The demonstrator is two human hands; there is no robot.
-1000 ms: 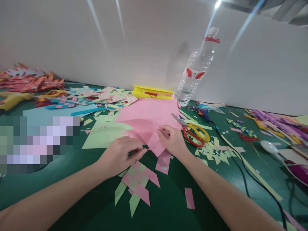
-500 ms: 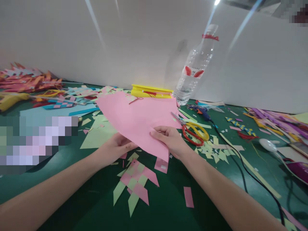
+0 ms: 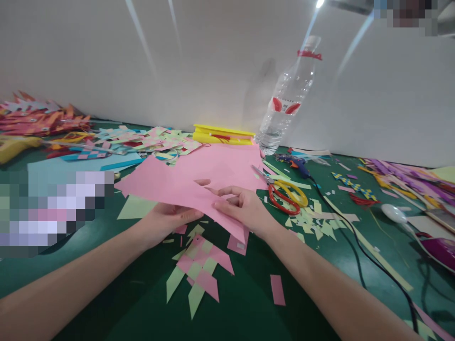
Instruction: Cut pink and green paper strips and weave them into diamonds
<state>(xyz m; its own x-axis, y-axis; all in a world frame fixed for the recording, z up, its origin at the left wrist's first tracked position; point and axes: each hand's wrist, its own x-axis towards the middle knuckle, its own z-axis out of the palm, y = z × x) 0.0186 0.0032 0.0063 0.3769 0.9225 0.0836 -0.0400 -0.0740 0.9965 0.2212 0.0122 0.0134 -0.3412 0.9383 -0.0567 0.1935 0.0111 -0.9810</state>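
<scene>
A pink paper sheet [image 3: 152, 182] is held just above the table, its corner pointing left. My left hand [image 3: 170, 219] grips its near edge from beneath, thumb along the front; some fingers are hidden under the paper. My right hand [image 3: 245, 206] pinches the sheet's right part, thumb lying on top. Behind it, another pink sheet [image 3: 227, 161] rests on the table. In front of my hands lies a woven pink and pale green paper piece [image 3: 199, 265] with pointed strip ends. Scissors [image 3: 284, 196] with red and yellow handles sit right of my right hand.
A clear plastic bottle [image 3: 284, 94] leans by the wall beside a yellow folded piece [image 3: 223, 136]. A glue gun [image 3: 298, 163] trails a black cord along the right. Paper scraps [image 3: 316, 220] lie about. A white spoon [image 3: 396, 214] is at the right.
The held pink sheet has swung lower and to the left, uncovering more of the pink sheet behind. My right hand has shifted slightly left, its fingers stretching further over the paper.
</scene>
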